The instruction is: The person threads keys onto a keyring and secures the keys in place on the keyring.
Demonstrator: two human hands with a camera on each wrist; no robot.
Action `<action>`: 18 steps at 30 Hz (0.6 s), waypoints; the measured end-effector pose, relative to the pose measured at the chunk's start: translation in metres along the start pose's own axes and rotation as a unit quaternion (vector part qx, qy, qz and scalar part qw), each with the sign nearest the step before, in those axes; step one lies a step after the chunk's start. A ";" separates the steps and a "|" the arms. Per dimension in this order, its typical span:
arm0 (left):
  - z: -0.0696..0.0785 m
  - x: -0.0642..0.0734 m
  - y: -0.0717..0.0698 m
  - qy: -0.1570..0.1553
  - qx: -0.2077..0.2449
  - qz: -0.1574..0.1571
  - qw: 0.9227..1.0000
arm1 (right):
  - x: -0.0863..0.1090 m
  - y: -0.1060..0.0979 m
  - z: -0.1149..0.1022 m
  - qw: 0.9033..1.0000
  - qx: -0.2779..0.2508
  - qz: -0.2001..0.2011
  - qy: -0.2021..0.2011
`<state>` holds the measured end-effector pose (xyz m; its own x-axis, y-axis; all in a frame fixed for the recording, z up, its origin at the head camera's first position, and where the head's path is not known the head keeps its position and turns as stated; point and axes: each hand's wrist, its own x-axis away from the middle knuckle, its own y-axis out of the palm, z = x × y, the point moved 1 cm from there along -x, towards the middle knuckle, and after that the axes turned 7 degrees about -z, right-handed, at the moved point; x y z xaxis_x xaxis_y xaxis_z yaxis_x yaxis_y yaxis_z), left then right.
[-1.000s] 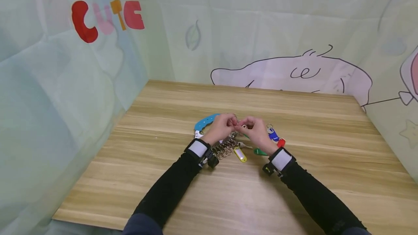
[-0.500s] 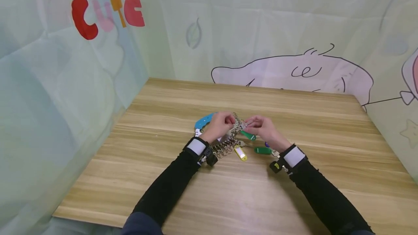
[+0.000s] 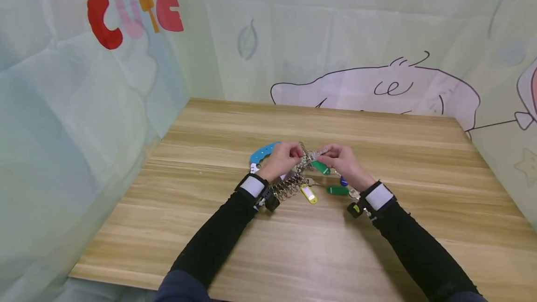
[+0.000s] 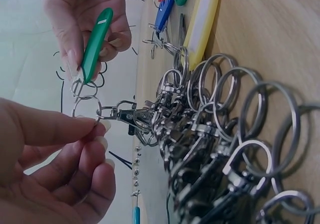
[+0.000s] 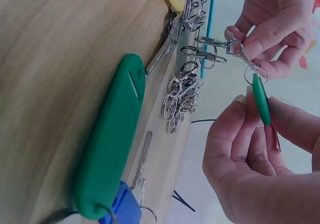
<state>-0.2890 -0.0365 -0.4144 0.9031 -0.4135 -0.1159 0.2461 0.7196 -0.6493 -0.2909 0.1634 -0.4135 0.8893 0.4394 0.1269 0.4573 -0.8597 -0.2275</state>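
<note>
In the head view my left hand (image 3: 284, 158) and right hand (image 3: 345, 164) meet above a heap of metal swivel clasps (image 3: 289, 189). My left thumb and forefinger pinch a split ring (image 4: 87, 109), which hangs on a swivel clasp (image 4: 120, 114) at the edge of the heap. A smaller ring through it carries a green key tag (image 4: 97, 47). My right fingers pinch this tag together with a key (image 5: 277, 138), whose blade sticks out past the tag in the right wrist view. Part of the key is hidden by the fingers.
Near the heap lie a yellow key tag (image 3: 309, 194), a second green key tag (image 3: 337, 190) and a blue key tag (image 5: 122, 206). A blue curved strip (image 3: 263, 153) shows behind my left hand. Fabric walls border the wooden table (image 3: 209, 139).
My right hand has drawn away to the right from my left hand, and the green tag has come into view between them. The left hand has hardly moved.
</note>
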 end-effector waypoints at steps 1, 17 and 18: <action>0.000 0.000 0.000 0.002 0.000 0.000 1.000 | 0.000 0.000 -0.001 1.000 0.001 0.002 -0.003; 0.002 0.001 -0.001 0.007 0.005 -0.003 1.000 | 0.001 0.000 -0.005 1.000 0.010 0.015 -0.008; 0.002 0.001 -0.001 0.008 0.006 -0.004 1.000 | 0.002 0.000 -0.005 1.000 0.012 0.015 -0.009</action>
<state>-0.2878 -0.0366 -0.4122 0.8955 -0.4277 -0.1229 0.2574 0.7231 -0.6410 -0.2894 0.1624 -0.4084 0.9026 0.4181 0.1029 0.4303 -0.8665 -0.2532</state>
